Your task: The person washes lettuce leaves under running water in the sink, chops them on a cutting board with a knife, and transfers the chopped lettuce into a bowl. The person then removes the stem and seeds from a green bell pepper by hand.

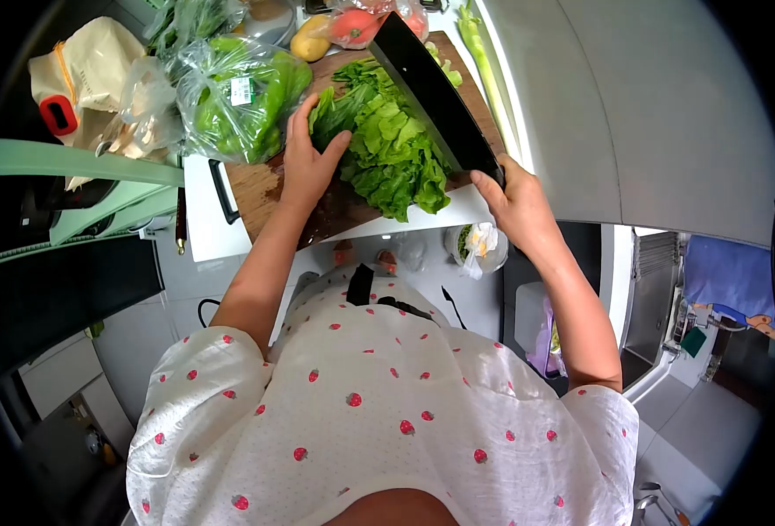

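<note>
Leafy green lettuce (396, 145) lies in a loose pile on a brown wooden cutting board (251, 197). At the pile's left side is my left hand (311, 153), its thumb and fingers apart and touching the leaves. My right hand (519, 197) is closed around the handle of a dark, broad-bladed cleaver (427, 92). The blade slants up and left over the right part of the lettuce and hides some of it. Whether its edge touches the leaves or board, I cannot tell.
Left of the board sits a plastic bag of green peppers (243, 101). Behind are a yellow potato-like vegetable (310, 39) and bagged tomatoes (354, 28). A long green stalk (484, 66) lies along the right edge. Below the counter stands a lined bin (484, 250).
</note>
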A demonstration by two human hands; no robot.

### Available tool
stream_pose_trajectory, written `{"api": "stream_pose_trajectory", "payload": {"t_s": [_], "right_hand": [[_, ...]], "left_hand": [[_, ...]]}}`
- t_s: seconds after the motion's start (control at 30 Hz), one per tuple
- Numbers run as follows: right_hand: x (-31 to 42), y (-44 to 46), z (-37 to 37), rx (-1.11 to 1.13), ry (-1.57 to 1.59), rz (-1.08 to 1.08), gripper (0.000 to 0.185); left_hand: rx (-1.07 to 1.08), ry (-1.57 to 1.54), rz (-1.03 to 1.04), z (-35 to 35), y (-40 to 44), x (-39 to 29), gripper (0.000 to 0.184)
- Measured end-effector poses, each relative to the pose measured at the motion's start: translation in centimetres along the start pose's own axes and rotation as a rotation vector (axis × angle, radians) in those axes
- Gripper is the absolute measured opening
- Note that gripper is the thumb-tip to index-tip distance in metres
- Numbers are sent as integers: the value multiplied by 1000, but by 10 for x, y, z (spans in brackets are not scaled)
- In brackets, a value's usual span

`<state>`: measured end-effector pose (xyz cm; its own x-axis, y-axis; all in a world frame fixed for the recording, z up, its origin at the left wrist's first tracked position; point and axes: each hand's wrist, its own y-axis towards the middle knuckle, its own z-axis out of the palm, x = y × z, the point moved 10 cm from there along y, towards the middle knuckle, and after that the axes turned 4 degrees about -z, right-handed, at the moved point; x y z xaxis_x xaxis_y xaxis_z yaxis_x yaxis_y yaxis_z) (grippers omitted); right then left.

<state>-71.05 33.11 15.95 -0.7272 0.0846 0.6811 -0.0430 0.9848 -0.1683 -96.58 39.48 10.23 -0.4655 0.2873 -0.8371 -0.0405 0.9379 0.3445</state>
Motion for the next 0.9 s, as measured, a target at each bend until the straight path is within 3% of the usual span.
{"api": "stream_pose_trajectory", "payload": {"t_s": [0.37, 0.6, 0.9], "right_hand": [[35, 21, 57, 230, -389, -56, 30], [52, 34, 63, 261, -439, -86, 27], [24, 59, 91, 129, -346, -92, 27]], "left_hand": [[73, 212, 93, 13, 0, 4, 23], [91, 234, 105, 19, 1, 10, 18], [116, 212, 135, 21, -1, 9, 19]]}}
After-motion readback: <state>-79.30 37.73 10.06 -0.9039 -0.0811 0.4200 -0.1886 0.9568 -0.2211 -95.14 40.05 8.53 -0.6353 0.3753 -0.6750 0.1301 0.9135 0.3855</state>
